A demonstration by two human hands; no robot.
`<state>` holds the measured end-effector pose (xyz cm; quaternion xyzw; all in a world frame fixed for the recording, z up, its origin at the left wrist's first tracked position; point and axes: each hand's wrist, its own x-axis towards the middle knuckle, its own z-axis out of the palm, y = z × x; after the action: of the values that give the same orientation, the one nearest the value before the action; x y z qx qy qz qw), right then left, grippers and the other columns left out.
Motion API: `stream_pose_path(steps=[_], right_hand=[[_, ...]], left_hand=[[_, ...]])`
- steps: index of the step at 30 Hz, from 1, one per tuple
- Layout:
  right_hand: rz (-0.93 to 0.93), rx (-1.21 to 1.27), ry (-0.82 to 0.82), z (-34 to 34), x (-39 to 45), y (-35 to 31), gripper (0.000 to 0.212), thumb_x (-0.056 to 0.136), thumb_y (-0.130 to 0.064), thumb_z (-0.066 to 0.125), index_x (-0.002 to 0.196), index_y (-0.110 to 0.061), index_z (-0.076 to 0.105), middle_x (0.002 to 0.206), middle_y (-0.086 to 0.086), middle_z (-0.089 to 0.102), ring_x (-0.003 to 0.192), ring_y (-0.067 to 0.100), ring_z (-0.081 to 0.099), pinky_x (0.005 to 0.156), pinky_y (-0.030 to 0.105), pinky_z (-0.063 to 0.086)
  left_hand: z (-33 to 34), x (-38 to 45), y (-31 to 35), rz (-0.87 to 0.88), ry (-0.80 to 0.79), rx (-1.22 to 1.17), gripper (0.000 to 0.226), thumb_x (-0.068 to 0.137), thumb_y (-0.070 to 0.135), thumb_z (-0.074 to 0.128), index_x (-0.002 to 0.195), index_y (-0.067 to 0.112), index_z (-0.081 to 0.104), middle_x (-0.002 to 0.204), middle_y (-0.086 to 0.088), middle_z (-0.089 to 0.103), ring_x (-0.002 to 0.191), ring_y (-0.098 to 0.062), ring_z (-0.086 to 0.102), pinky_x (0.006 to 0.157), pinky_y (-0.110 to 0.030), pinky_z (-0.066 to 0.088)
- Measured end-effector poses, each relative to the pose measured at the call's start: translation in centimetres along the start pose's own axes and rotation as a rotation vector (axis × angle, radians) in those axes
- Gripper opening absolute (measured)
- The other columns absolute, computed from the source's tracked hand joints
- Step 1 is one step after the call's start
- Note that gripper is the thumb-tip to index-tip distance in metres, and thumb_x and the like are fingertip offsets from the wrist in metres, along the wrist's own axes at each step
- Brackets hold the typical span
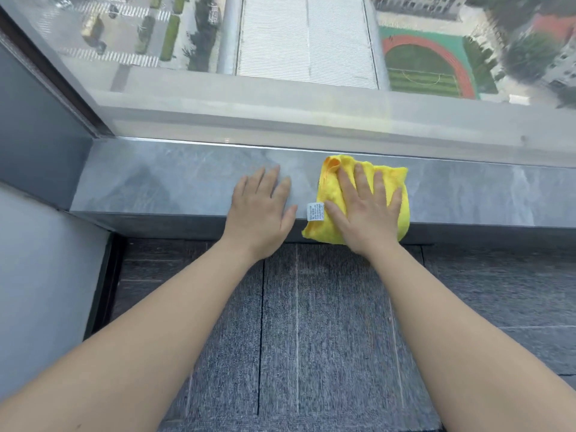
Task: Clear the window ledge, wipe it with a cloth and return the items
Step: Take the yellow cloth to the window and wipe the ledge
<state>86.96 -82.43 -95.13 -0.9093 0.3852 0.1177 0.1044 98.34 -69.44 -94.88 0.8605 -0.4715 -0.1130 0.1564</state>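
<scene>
Grey marble window ledge: my right hand flat, fingers spread, pressing yellow microfibre cloth; left hand at 9 o'clock, open, empty.

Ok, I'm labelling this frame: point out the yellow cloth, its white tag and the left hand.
yellow cloth (394, 179): head view, bare upper right corner.
white tag (315, 211): head view, middle of label.
left hand (260, 210): head view, back of hand.

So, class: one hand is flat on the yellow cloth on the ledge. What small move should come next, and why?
Probably slide the right hand and the yellow cloth sideways along the ledge. The palm lies flat on the cloth, part of the cloth overhangs the front edge, and bare ledge shows on both sides. The left hand rests flat beside it.
</scene>
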Motion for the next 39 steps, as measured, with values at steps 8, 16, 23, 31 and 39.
stream_pose_path(steps=[8,16,23,31,39], right_hand=[[0.318,0.162,0.037,-0.4,2.1,0.7,0.066,0.09,-0.057,0.02,0.146,-0.029,-0.002,0.158,0.001,-0.011,0.142,0.039,-0.015,0.105,0.07,-0.009],[-0.166,0.002,0.049,-0.2,2.4,1.2,0.058,0.094,-0.047,0.019,0.146,-0.028,0.002,0.159,0.001,-0.005,0.145,0.032,-0.01,0.109,0.065,-0.008],[-0.445,-0.12,0.058,-0.7,1.1,10.0,0.076,0.072,-0.052,-0.008,0.145,-0.036,0.008,0.159,-0.008,0.007,0.147,0.018,0.002,0.113,0.04,-0.01],[0.073,0.021,0.029,-1.6,1.1,14.2,0.067,0.09,-0.057,0.02,0.146,-0.029,-0.002,0.159,-0.002,-0.007,0.145,0.032,-0.011,0.11,0.064,-0.008],[0.34,0.167,0.027,-2.0,4.0,9.7,0.074,0.091,-0.054,0.021,0.147,-0.011,-0.002,0.157,0.013,-0.009,0.143,0.039,-0.014,0.107,0.068,-0.007]], left_hand=[[2.0,1.1,3.2,-0.023,0.038,0.049,0.054,0.08,0.037,0.028,0.113,0.003,0.056,0.122,-0.023,0.059,0.115,-0.042,0.053,0.097,-0.055,0.039],[2.3,0.1,4.1,-0.162,0.045,0.027,0.068,0.078,0.045,0.014,0.127,0.01,0.046,0.139,-0.017,0.046,0.131,-0.036,0.037,0.108,-0.05,0.024],[2.9,0.9,7.4,-0.204,0.08,0.009,0.073,0.075,0.046,0.011,0.125,0.008,0.046,0.139,-0.017,0.045,0.13,-0.035,0.036,0.107,-0.047,0.026],[4.5,2.4,11.1,-0.133,0.039,0.013,0.076,0.073,0.048,0.006,0.13,0.013,0.04,0.145,-0.011,0.037,0.135,-0.033,0.028,0.11,-0.044,0.02],[4.4,1.7,9.9,-0.218,0.077,-0.016,0.079,0.072,0.05,0.006,0.133,0.01,0.036,0.148,-0.014,0.033,0.137,-0.031,0.026,0.112,-0.043,0.017]])
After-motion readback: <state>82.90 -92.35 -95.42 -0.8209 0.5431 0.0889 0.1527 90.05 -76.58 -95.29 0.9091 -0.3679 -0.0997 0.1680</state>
